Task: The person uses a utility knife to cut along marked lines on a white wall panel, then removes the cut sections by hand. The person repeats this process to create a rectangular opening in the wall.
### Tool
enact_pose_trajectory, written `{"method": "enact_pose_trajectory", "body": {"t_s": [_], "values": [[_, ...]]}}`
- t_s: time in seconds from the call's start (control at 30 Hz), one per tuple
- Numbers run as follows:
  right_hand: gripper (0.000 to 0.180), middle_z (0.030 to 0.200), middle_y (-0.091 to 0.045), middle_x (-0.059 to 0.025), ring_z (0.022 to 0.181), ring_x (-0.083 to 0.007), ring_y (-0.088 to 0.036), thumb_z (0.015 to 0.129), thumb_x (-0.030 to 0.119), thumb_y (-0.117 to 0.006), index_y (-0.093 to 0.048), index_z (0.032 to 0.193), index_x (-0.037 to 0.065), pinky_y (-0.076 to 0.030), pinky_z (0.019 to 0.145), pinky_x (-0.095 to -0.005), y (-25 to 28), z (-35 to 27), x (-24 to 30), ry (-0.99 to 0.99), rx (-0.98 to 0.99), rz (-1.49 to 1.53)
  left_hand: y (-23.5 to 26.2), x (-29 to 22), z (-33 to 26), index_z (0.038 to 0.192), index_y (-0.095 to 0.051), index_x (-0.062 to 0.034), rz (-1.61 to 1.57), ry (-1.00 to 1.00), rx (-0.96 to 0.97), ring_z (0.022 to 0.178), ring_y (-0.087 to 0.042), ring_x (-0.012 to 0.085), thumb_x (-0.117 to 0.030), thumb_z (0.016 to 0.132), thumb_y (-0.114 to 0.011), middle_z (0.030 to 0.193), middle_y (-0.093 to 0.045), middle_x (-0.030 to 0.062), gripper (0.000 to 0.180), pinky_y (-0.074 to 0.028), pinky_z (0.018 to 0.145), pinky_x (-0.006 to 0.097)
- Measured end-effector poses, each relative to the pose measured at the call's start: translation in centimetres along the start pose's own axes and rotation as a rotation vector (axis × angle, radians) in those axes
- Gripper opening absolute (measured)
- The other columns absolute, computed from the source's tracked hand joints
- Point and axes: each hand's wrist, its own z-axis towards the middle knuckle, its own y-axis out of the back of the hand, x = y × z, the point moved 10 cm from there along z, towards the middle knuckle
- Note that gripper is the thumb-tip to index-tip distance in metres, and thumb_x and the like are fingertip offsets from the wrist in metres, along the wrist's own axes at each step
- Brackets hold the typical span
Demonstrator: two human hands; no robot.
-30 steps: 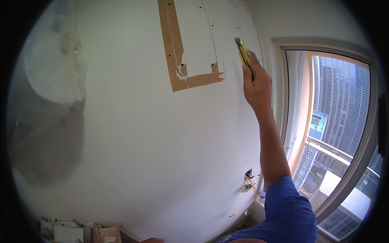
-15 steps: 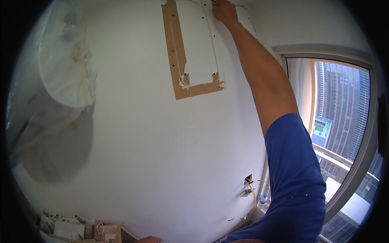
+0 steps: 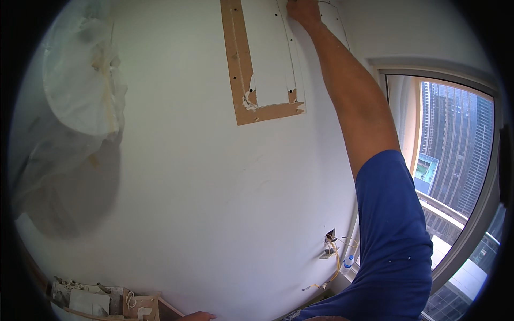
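High on the white wall, my right hand (image 3: pixel 304 13) is closed and partly cut off by the top edge of the picture. What it grips is out of sight now; half a second ago a bit of something yellow and dark showed at its fingers. Beside it lies a wall panel (image 3: pixel 270 64) with thin seams and dark screw dots, bordered at its left and bottom by a brown tape strip (image 3: pixel 239 69) that is torn at the lower corner. Only a small part of my left hand (image 3: pixel 198 316) shows at the lower edge, and its grip cannot be made out.
Cloudy plastic sheeting (image 3: pixel 80 80) hangs at the left. A box of scraps (image 3: pixel 101 302) stands at the lower left. Loose wires (image 3: pixel 337 262) come out of a wall opening (image 3: pixel 330 234) near a small bottle (image 3: pixel 348 261). A window (image 3: pixel 450 160) is on the right.
The view has shifted slightly, so the panel and tape sit a little higher and further right. The yellow and dark bit at my right hand no longer shows.
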Motion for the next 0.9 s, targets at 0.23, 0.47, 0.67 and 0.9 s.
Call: {"method": "enact_pose_trajectory", "body": {"t_s": [0.23, 0.47, 0.67, 0.9], "values": [[0.036, 0.097, -0.075, -0.022, 0.069, -0.0295, -0.071, 0.109, 0.024, -0.048, -0.067, 0.132, 0.004, -0.059, 0.065, -0.0437, 4.3, -0.6, 4.3, -0.27, 0.482, 0.091, -0.7, 0.5, 0.8, 0.138, -0.062, 0.0021, 0.01, -0.01, 0.034, 0.123, -0.063, 0.0415, -0.047, 0.099, -0.066, 0.135, -0.066, 0.0261, 0.063, -0.05, 0.104, 0.047], [0.038, 0.087, -0.075, -0.0228, 0.065, -0.029, -0.069, 0.11, 0.026, -0.045, -0.069, 0.124, 0.001, -0.056, 0.061, -0.0428, 3.7, -2.6, 2.9, -0.228, 0.525, -0.006, -0.7, 0.1, 0.2, 0.14, -0.061, 0.0011, -0.053, -0.041, 0.004, 0.119, -0.065, 0.0394, -0.048, 0.099, -0.066, 0.133, -0.067, 0.0255, 0.064, -0.05, 0.104, 0.048], [0.036, 0.088, -0.074, -0.0261, 0.067, -0.0333, -0.07, 0.107, 0.02, -0.045, -0.069, 0.12, -0.003, -0.056, 0.063, -0.0451, 4.6, -4.4, 3.7, -0.151, 0.509, -0.103, -0.9, 0.2, 0.1, 0.14, -0.061, 0.0007, -0.052, 0.011, 0.046, 0.119, -0.065, 0.0387, -0.049, 0.098, -0.067, 0.134, -0.067, 0.0254, 0.065, -0.05, 0.105, 0.047], [0.04, 0.098, -0.074, -0.0239, 0.071, -0.0323, -0.071, 0.104, 0.02, -0.05, -0.063, 0.136, 0.001, -0.059, 0.069, -0.0422, 6.7, -9.3, 4.3, -0.241, 0.592, -0.045, -0.9, -0.5, -1.1, 0.142, -0.06, 0.0005, -0.057, 0.078, 0.067, 0.134, -0.057, 0.0406, -0.047, 0.098, -0.067, 0.144, -0.061, 0.0258, 0.065, -0.045, 0.114, 0.048]]}}
